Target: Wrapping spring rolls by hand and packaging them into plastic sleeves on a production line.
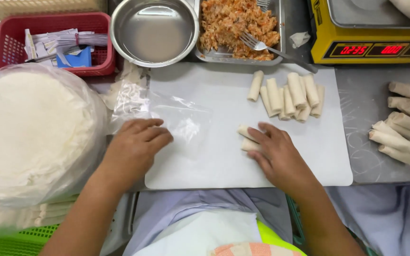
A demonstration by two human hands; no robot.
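Note:
My right hand (277, 154) lies palm down on a white cutting board (224, 161), its fingers pressing two pale spring rolls (246, 138) side by side. My left hand (134, 147) rests flat on the board's left edge, its fingertips on a clear plastic bag (176, 118) spread over the board. A pile of several finished rolls (288, 97) lies at the board's far right side.
A big stack of round white wrappers in plastic (29, 132) sits left. Behind the board are a red basket (10, 42), an empty steel bowl (153, 31), a tray of orange filling (238, 23) with a fork (262, 46), and a yellow scale (371, 33). More rolls (402, 125) lie right.

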